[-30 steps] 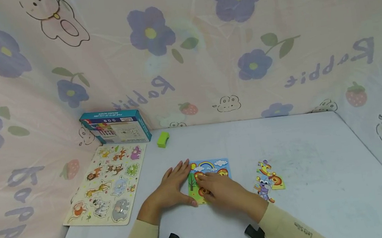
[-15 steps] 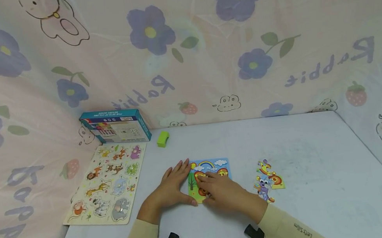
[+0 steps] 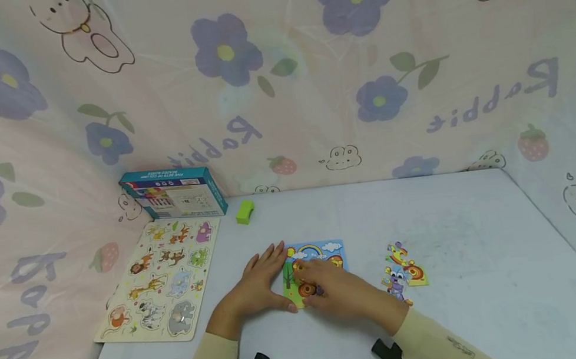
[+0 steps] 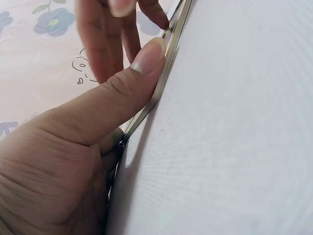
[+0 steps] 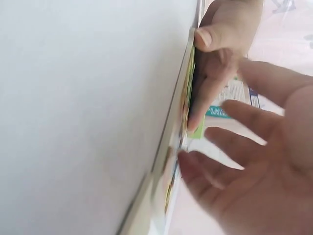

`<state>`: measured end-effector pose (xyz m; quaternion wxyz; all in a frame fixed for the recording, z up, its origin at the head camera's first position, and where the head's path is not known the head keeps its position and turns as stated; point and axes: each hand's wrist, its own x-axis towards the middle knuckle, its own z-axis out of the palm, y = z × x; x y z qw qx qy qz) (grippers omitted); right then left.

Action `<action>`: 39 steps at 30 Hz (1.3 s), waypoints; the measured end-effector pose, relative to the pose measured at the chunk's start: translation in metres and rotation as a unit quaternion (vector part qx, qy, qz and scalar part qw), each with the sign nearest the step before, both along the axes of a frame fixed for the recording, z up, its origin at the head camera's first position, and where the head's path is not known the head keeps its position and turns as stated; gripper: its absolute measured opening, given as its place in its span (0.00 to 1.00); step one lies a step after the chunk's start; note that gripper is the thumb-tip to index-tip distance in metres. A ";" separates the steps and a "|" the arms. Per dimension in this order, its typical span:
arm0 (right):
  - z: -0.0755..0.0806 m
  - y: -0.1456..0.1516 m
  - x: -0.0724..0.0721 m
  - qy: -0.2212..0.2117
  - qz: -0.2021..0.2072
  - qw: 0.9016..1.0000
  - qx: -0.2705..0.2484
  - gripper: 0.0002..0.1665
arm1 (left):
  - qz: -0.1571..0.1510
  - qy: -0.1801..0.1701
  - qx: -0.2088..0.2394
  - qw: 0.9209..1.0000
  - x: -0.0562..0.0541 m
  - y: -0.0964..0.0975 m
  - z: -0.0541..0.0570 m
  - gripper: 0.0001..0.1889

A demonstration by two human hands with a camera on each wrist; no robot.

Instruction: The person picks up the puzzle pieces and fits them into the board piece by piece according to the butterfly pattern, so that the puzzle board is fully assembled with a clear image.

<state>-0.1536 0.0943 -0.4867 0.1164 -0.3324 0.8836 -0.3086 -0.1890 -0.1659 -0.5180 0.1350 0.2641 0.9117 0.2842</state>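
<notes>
A small square picture puzzle [image 3: 322, 248] with a rainbow, clouds and a tree lies flat in the middle of the white table. My left hand [image 3: 260, 286] rests along its left side, fingers spread, with the thumb on the lower left corner. In the left wrist view the left thumb [image 4: 146, 58] touches the board's edge [image 4: 168, 63]. Over the puzzle's right half is my right hand [image 3: 340, 289], hiding much of the picture. The right wrist view shows the right hand [image 5: 249, 161] with loose, parted fingers, and I see nothing held between them.
Loose puzzle pieces [image 3: 399, 276] lie together to the right of the right hand. On the left are a wooden animal board [image 3: 163, 276] and a teal box [image 3: 183, 197] against the curtain. A green block [image 3: 245, 212] sits behind the puzzle.
My right hand has lifted slightly and its fingers have parted, so a dark purple bit of the puzzle shows between thumb and fingers. The left hand stays in place.
</notes>
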 end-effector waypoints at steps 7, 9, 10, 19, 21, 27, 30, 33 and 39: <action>0.010 0.019 0.001 -0.048 -0.036 0.991 -0.121 0.33 | 0.000 0.008 0.006 1.000 0.000 -0.001 -0.003 0.70; 0.012 0.026 0.002 -0.060 -0.047 0.987 -0.144 0.32 | 0.002 0.008 0.006 1.000 0.000 0.000 -0.003 0.70; 0.012 0.030 0.002 -0.064 -0.051 0.984 -0.157 0.32 | 0.003 0.008 0.004 1.000 0.000 0.000 -0.003 0.70; 0.011 0.076 -0.002 -0.055 -0.094 0.959 -0.263 0.29 | 0.009 0.003 -0.001 1.000 0.001 0.001 -0.002 0.71; 0.011 0.089 -0.003 -0.058 -0.102 0.953 -0.281 0.27 | 0.009 0.001 -0.001 1.000 0.001 0.002 -0.002 0.71; 0.014 0.127 -0.006 -0.085 -0.113 0.927 -0.349 0.28 | 0.008 -0.001 0.001 1.000 0.001 0.002 -0.001 0.71; 0.016 0.142 -0.006 -0.100 -0.117 0.905 -0.397 0.32 | 0.007 0.002 0.001 1.000 0.001 0.002 -0.001 0.70; 0.017 0.153 -0.007 -0.115 -0.134 0.881 -0.439 0.36 | 0.006 0.003 -0.001 1.000 0.000 0.002 0.000 0.70; 0.008 0.172 -0.008 -0.121 -0.173 0.854 -0.476 0.37 | 0.006 -0.004 -0.001 1.000 0.000 0.003 0.002 0.71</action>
